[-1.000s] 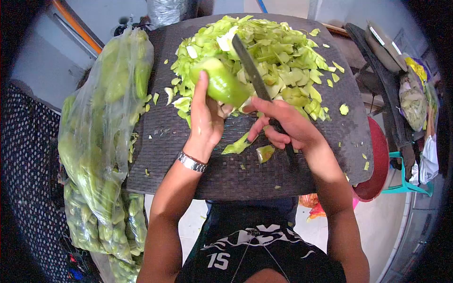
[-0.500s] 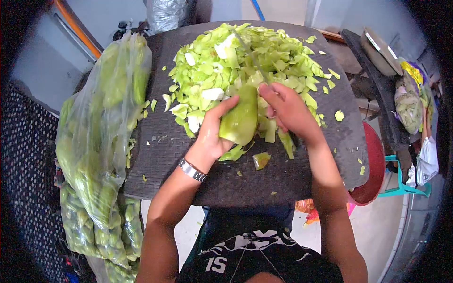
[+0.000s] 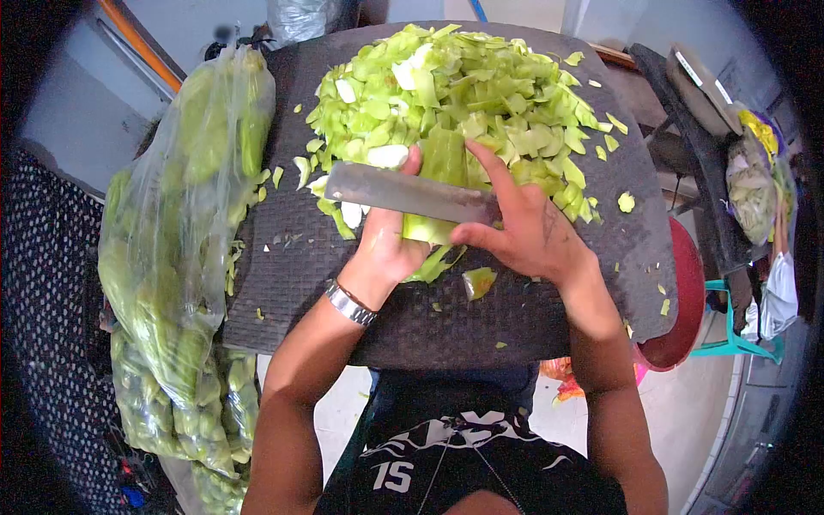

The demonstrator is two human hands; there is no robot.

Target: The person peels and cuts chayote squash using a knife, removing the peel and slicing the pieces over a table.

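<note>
My left hand (image 3: 386, 245), with a metal watch on the wrist, grips a smooth green vegetable (image 3: 444, 159) from the left and below. Its exact kind is not clear. My right hand (image 3: 532, 227) holds a knife, its handle hidden in the palm. The broad grey knife blade (image 3: 403, 193) lies crosswise over the vegetable, pointing left and covering its middle. My right index finger reaches up beside the vegetable. Just beyond both hands is a large heap of thin green peelings and slices (image 3: 489, 94). A brownish-green cut piece (image 3: 478, 282) rests on the table near my right wrist.
A dark textured table (image 3: 360, 322) carries the heap. To the left stands a tall clear plastic bag (image 3: 184, 206) full of green vegetables, with more filled bags (image 3: 150, 403) below. A red tub (image 3: 678, 296) and a teal stool (image 3: 730, 322) stand at the right.
The knife has swung from pointing away beyond the vegetable to lying across it, its tip now to the left. My right hand has turned and moved slightly downward. The left hand keeps its hold.
</note>
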